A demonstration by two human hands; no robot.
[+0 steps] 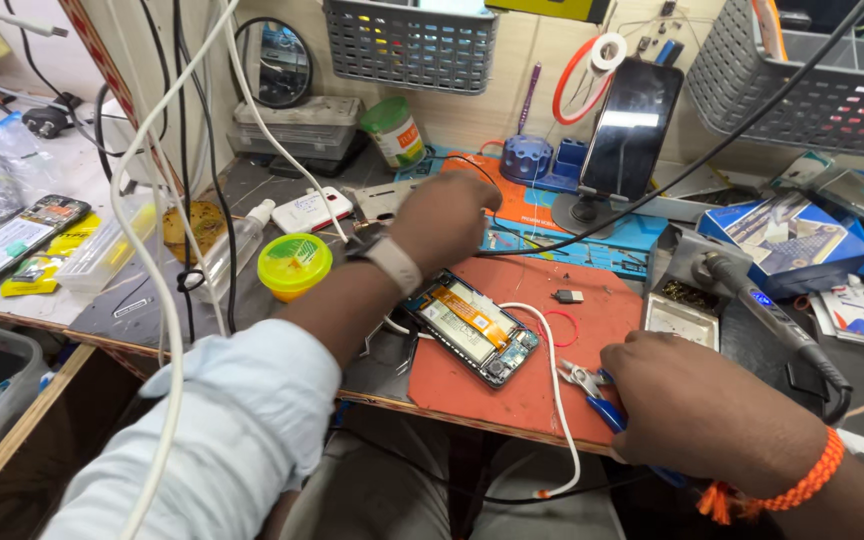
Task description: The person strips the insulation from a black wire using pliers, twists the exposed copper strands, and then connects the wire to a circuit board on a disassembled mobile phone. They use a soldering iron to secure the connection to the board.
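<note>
Hands are both over the surface (542, 400). Left hand (444, 218), with a pale wrist strap, is extended past the far end of the opened phone (472, 327); its fingers are curled, but whether they hold anything cannot be told. Right hand (697, 400) rests near the front edge, closed around blue-handled pliers (592, 388) whose tips point toward the phone. Opened phone lies on the red mat (592, 320), back off, long axis running diagonally from far-left to near-right. It sits between the two hands, just behind the left forearm; the right hand is nearer its lower end. White cable (552, 380) curves beside it. Yellow-lidded pot (295, 264) stands to the left.
</note>
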